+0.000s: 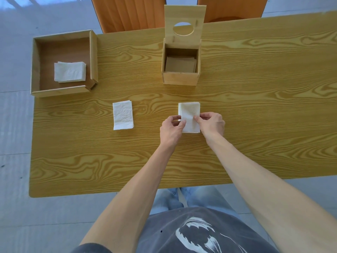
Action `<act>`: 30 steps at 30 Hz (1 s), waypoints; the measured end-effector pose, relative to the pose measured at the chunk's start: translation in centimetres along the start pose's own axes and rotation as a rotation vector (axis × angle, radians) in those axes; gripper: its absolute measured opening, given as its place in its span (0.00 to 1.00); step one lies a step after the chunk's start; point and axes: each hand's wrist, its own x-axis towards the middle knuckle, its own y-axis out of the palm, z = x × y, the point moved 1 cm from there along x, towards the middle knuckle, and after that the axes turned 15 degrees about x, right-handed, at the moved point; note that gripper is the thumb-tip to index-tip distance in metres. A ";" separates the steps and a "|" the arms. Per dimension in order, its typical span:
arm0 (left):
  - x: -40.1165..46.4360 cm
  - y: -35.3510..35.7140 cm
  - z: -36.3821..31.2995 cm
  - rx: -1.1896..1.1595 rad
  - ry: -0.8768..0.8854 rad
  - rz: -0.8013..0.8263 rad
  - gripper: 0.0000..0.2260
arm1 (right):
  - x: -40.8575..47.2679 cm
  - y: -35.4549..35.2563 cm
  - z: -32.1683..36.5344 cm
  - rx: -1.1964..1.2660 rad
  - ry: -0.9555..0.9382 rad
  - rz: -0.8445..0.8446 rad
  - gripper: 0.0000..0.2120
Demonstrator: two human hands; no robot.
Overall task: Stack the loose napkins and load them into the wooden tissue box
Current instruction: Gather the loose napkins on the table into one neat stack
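Observation:
A small stack of white napkins [189, 114] lies on the table in front of me. My left hand [171, 129] pinches its left edge and my right hand [212, 124] pinches its right edge. A second folded white napkin pile [122, 115] lies flat to the left, untouched. More napkins [69, 71] rest inside a shallow wooden tray [35, 70] at the far left. The wooden tissue box [179, 79] stands beyond my hands with its lid [184, 17] swung upright; the lid has a round hole. Inside the box I see only a brown bottom.
The wood-grain table [255, 106] ends close to my body at the front and just left of the tray. Two orange chairs [131, 13] stand behind the far edge. Pale floor surrounds the table.

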 end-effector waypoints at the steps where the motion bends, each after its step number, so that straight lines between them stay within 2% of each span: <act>1: 0.0 -0.3 0.1 0.002 0.000 -0.009 0.11 | 0.0 0.0 0.0 -0.006 -0.003 -0.001 0.11; 8: 0.1 -5.2 1.8 -0.049 -0.058 -0.107 0.09 | -0.3 0.3 -0.1 -0.038 -0.030 -0.021 0.11; 11: 0.5 -8.4 2.9 -0.039 -0.076 -0.239 0.08 | -0.6 0.4 0.0 -0.041 -0.031 -0.031 0.11; 15: 1.1 -12.3 3.6 -0.016 -0.181 -0.480 0.09 | -0.7 0.4 0.1 -0.047 -0.034 -0.041 0.12; 18: 1.9 -14.2 4.1 0.016 -0.217 -0.563 0.12 | -0.8 0.7 0.1 -0.062 -0.049 -0.046 0.13; 21: 2.8 -15.3 4.7 0.131 -0.233 -0.579 0.16 | -0.7 0.8 0.0 -0.076 -0.047 -0.049 0.14; 25: 3.3 -15.7 5.1 0.309 -0.291 -0.508 0.24 | -0.8 1.0 0.0 -0.072 -0.037 -0.045 0.15; 30: 3.4 -15.5 4.9 0.393 -0.341 -0.459 0.23 | -1.1 1.3 0.1 -0.073 -0.037 -0.063 0.14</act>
